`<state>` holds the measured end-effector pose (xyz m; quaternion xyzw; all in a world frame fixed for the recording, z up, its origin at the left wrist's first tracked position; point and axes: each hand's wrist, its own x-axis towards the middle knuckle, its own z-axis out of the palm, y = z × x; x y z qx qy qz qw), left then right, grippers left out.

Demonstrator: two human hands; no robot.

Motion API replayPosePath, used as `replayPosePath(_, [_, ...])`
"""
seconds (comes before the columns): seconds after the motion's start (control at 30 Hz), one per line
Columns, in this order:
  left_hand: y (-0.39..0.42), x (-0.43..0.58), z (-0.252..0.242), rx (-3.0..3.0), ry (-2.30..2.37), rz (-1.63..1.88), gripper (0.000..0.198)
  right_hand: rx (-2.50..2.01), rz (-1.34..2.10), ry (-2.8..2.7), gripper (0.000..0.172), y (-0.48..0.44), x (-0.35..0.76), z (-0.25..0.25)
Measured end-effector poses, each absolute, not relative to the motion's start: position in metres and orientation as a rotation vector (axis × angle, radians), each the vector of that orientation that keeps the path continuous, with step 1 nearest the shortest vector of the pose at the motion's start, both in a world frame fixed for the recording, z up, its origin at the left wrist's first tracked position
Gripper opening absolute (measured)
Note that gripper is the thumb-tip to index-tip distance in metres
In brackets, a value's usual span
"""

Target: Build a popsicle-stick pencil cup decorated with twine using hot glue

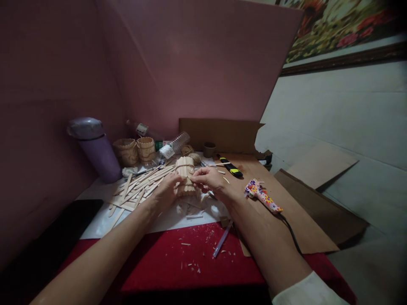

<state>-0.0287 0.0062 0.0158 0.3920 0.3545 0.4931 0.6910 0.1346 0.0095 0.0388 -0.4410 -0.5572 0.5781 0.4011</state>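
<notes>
A small cup covered in wooden craft sticks [185, 167] is at the centre of the table, with bands around it near both ends. My left hand [170, 186] grips it from the left side, thumb against its front. My right hand [210, 180] is pinched at the cup's right front; what its fingertips hold, if anything, is too small to make out. Loose craft sticks [144, 184] lie in a pile left of my left hand. White paper [92, 216] is spread beneath the work.
A purple tumbler [98, 154] and two stick-covered cups [146, 150] stand at the back left, near a plastic bottle [173, 145] and twine [194, 158]. On cardboard [295, 231] at right lie a utility knife [230, 166] and flowered glue gun [262, 196]. A glue stick [221, 241] lies in front.
</notes>
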Motion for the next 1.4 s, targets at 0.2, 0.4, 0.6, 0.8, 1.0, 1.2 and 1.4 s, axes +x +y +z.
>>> replayPosePath(0.2, [0.001,-0.028,0.022,0.808,0.767,1.007,0.005,-1.133,1.508,-1.345,0.008,0.01,0.134,0.04])
replayPosePath(0.4, [0.003,-0.029,0.021,0.802,0.805,1.008,0.003,-1.129,1.508,-1.329,0.008,0.008,0.132,0.041])
replayPosePath(0.6, [0.01,-0.032,0.02,0.758,0.795,1.125,0.02,-1.044,1.394,-1.236,0.011,0.01,0.133,0.038])
replayPosePath(0.8, [0.012,-0.037,0.033,0.671,0.803,1.342,0.027,-1.32,0.98,-1.377,0.008,0.028,0.13,0.018])
replayPosePath(1.0, [0.011,-0.034,0.03,0.695,0.794,1.328,0.023,-1.433,0.586,-1.584,0.005,0.035,0.141,0.019])
replayPosePath(1.2, [0.008,-0.032,0.031,0.693,0.775,1.313,0.022,-1.811,0.117,-1.637,0.022,0.026,0.19,0.058])
replayPosePath(1.4, [0.009,-0.032,0.026,0.714,0.72,1.304,0.027,-2.234,-0.1,-1.869,0.025,-0.002,0.251,0.053])
